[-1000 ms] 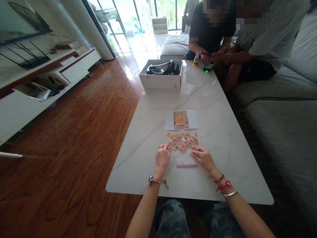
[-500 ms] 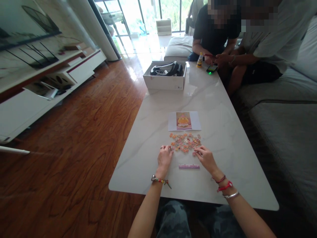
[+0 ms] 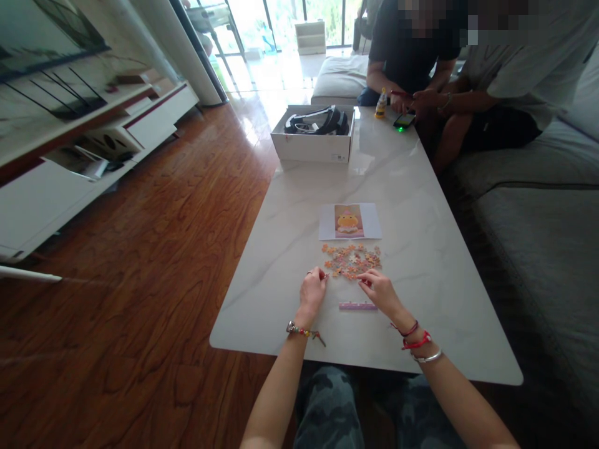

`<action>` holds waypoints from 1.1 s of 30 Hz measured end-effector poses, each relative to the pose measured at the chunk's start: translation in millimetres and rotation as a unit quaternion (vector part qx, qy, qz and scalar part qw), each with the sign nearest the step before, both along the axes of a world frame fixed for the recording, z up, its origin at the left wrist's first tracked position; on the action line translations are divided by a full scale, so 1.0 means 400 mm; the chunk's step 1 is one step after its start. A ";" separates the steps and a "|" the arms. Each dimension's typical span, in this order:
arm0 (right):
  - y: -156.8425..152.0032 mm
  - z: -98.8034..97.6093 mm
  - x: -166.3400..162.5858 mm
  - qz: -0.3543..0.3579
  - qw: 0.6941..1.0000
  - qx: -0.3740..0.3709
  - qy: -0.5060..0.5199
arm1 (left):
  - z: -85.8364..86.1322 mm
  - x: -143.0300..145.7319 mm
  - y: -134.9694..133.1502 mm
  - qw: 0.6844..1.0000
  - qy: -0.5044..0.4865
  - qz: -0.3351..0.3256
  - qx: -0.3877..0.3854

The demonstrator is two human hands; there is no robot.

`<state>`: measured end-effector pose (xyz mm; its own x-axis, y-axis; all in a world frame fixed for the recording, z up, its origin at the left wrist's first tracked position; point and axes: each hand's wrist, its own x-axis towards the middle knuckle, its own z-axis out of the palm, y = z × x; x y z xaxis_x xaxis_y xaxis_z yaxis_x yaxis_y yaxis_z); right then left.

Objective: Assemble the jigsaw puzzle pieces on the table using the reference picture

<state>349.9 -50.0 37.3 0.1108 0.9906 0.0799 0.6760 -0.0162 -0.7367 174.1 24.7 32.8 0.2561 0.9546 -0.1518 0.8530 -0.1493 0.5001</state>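
A loose pile of orange and pink jigsaw puzzle pieces lies on the white table. My left hand is at the pile's near left edge, its fingers pinched on a small puzzle piece. Opposite it, my right hand is closed in a pinch at the near right edge; a small puzzle piece shows partly at its fingertips. Between my wrists lies a narrow pink-purple strip of joined puzzle pieces. Beyond the pile is a paper sheet printed with a yellow character.
A white open box holding a black headset stands farther up the table. Behind it are a small yellow bottle and a phone-like device with a green light. Two people sit on the sofa at the right.
My right hand has moved left, toward my left hand, with a puzzle piece at its fingertips. My left hand has turned slightly, showing the piece in its pinch. The view has shifted slightly.
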 end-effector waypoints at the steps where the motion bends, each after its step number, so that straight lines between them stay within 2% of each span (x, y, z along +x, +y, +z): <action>1: -0.009 -0.001 0.000 0.000 1.000 -0.008 0.009 | -0.001 -0.003 0.000 1.000 -0.009 0.003 -0.005; 7: -0.046 0.001 -0.013 -0.003 0.997 -0.042 0.061 | 0.011 -0.005 -0.011 0.989 -0.138 0.007 -0.050; 10: -0.024 0.014 -0.030 -0.004 0.995 -0.036 0.092 | 0.032 0.003 -0.024 0.970 -0.217 0.003 -0.110; 14: 0.026 0.028 -0.065 0.014 0.984 -0.040 0.175 | 0.048 0.010 -0.043 0.936 -0.310 -0.034 -0.165; 19: 0.056 0.021 -0.095 0.033 0.975 -0.068 0.208 | 0.052 0.001 -0.054 0.925 -0.331 -0.019 -0.187; 22: 0.066 0.021 -0.092 0.013 0.970 -0.069 0.231 | 0.062 0.007 -0.039 0.927 -0.329 -0.013 -0.179; 24: 0.081 0.029 -0.079 -0.010 0.973 -0.050 0.227 | 0.073 0.025 -0.016 0.934 -0.325 -0.016 -0.149; 28: 0.120 0.063 -0.032 -0.052 0.977 0.005 0.205 | 0.107 0.084 0.044 0.950 -0.298 -0.049 -0.075; 33: 0.138 0.097 0.014 -0.059 0.974 0.020 0.217 | 0.134 0.130 0.076 0.955 -0.285 -0.062 -0.042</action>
<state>355.6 5.2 75.9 0.2558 0.9660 0.0380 0.2966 -0.0410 -0.9541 225.9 54.9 86.3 0.4306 0.9021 -0.0288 0.4161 -0.1701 0.8932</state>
